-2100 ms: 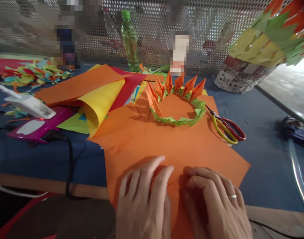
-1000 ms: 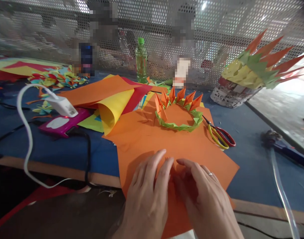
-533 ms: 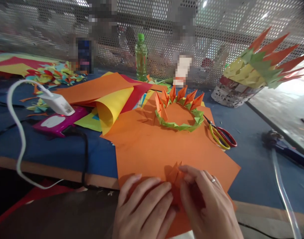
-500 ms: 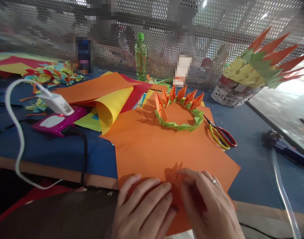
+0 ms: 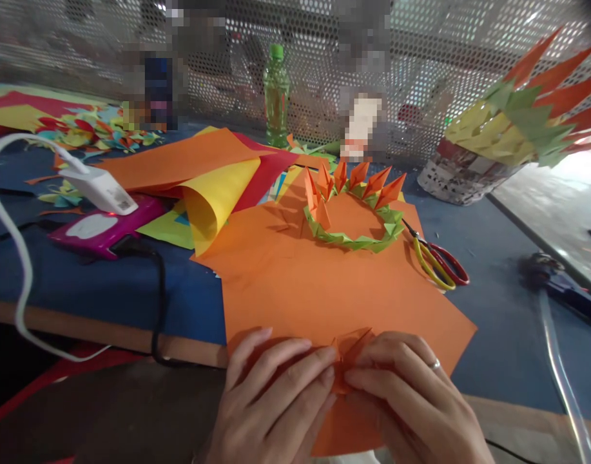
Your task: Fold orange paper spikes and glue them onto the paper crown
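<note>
Between my two hands, low in the head view, is a small folded piece of orange paper [image 5: 349, 351]. My left hand [image 5: 280, 399] pinches its left side, the fingers bent over it. My right hand [image 5: 411, 393], with a ring on one finger, grips its right side. Both hands are over a large orange sheet [image 5: 295, 290] at the table's near edge. Farther up that sheet lies a ring of folded green paper [image 5: 367, 243], with several pointed orange folds [image 5: 376, 182] standing along its left and far sides. Scissors [image 5: 435, 261] with red and yellow handles lie right of it.
A pink power strip [image 5: 96, 229] with a white charger [image 5: 99, 187] and cables sits left. Rolled coloured sheets [image 5: 218, 206] lie beside it. A green-capped bottle [image 5: 276, 96] stands behind. At right are a folded-paper basket [image 5: 479, 154] and a glue gun [image 5: 566, 283] with its cord.
My right fingers have closed lower on the small orange paper, and its flaps now spread wider between my hands. The camera view has shifted slightly.
</note>
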Tool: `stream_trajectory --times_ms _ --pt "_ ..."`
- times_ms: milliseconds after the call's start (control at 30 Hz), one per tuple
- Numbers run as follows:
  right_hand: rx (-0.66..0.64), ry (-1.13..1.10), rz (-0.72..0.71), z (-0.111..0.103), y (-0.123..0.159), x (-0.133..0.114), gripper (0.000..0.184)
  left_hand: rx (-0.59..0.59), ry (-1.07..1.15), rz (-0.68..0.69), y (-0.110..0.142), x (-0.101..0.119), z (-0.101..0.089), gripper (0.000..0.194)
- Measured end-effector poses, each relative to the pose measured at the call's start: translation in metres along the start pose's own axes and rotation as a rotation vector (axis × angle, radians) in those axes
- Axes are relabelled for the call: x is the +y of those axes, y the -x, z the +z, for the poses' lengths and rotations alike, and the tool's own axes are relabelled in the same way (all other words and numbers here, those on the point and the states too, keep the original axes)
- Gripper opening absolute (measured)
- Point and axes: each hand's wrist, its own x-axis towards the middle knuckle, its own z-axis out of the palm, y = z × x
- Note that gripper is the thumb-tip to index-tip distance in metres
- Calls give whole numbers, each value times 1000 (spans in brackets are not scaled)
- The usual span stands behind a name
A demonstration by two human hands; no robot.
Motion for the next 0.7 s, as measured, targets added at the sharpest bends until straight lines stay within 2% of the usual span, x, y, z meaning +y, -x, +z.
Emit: stream_trajectory --times_ms 167,333,500,700 --pt "2 -15 17 -1 -1 1 15 -66 -31 78 2 -11 -8 27" --pt "0 -16 63 0 -3 0 10 -46 -11 73 7 -14 -9 22" --pt "-3 12 84 2 -5 0 5 5 17 18 0 -8 -7 16" --pt "5 38 107 2 -7 -2 8 59 20 -82 -5 -2 -3 13"
